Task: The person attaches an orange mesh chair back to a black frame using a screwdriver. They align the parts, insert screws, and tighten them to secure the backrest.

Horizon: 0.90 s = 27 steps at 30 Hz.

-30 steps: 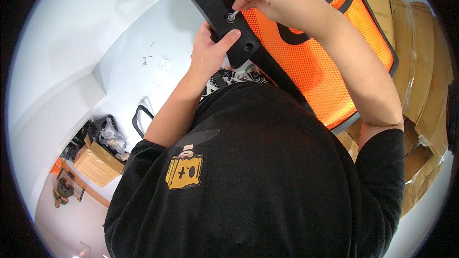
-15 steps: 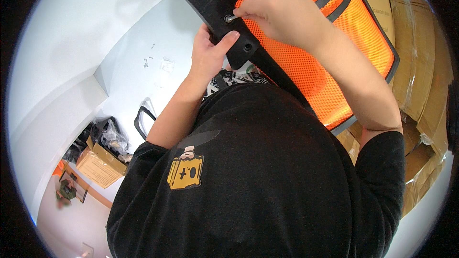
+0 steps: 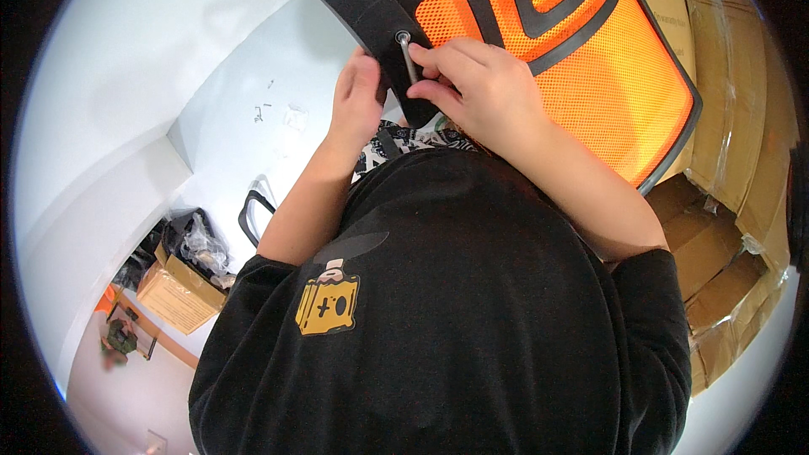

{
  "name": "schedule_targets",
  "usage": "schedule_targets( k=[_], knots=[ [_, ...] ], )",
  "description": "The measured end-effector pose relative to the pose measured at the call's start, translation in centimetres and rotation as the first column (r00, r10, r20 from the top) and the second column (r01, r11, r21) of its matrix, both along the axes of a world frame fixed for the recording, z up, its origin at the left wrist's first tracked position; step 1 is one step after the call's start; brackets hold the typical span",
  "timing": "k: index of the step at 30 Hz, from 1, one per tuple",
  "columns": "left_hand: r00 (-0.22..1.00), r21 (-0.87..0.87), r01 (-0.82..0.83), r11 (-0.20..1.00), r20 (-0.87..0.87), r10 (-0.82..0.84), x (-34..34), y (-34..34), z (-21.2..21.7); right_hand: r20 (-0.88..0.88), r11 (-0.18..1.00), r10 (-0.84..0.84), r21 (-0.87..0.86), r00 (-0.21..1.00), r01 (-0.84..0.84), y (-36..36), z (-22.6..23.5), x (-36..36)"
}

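Observation:
A black curved armrest point(image 3: 371, 13) lies against an orange mesh chair back point(image 3: 581, 101) with a black frame. In a bolt hole point(image 3: 403, 36) on the armrest's flat end sits one end of a silver hex key point(image 3: 410, 67), its long arm pointing down toward me. My right hand point(image 3: 489, 93) pinches that long arm between thumb and fingers. At the armrest's left edge is my left hand point(image 3: 358, 97), closed against it with the thumb beside the edge; its other fingers are mostly hidden behind the part.
Cardboard boxes point(image 3: 729, 101) stand along the right side. On the white surface to the left lie small dark hardware pieces point(image 3: 259, 113), a small clear bag point(image 3: 295, 117) and a black loop-shaped part point(image 3: 251, 215). An open carton point(image 3: 181, 291) with plastic wrapping is at lower left.
My right hand has moved down toward me, and the hex key's long arm now points downward. My left thumb has come off the armrest's face to its edge. The chair back has shifted slightly.

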<state>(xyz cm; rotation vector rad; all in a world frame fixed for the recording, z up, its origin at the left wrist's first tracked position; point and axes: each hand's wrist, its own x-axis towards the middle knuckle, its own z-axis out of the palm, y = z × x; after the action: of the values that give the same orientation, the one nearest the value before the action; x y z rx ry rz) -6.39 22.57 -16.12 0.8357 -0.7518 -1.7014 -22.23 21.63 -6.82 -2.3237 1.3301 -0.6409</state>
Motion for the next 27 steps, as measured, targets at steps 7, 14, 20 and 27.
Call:
schedule_targets(
  k=[7,14,20,27],
  knots=[
    [0.997,0.131,-0.012,0.991,-0.076,0.023,0.2,0.2,0.6,0.013,0.986,0.011,-0.165,1.000,-0.009,-1.7,0.2,2.5],
    [0.997,0.137,-0.032,0.990,-0.065,0.042,0.3,0.3,0.4,-0.029,0.926,0.049,-0.374,0.998,-0.056,-3.0,-0.7,4.0],
    [1.000,0.097,-0.007,0.995,-0.012,0.008,0.6,0.2,0.1,-0.019,0.924,0.036,-0.380,0.999,-0.040,-2.7,-0.5,3.7],
    [0.999,0.125,0.021,0.992,-0.029,-0.017,0.3,0.1,0.7,0.028,0.793,0.033,-0.609,0.999,-0.010,-3.6,-2.1,3.8]
  ],
)
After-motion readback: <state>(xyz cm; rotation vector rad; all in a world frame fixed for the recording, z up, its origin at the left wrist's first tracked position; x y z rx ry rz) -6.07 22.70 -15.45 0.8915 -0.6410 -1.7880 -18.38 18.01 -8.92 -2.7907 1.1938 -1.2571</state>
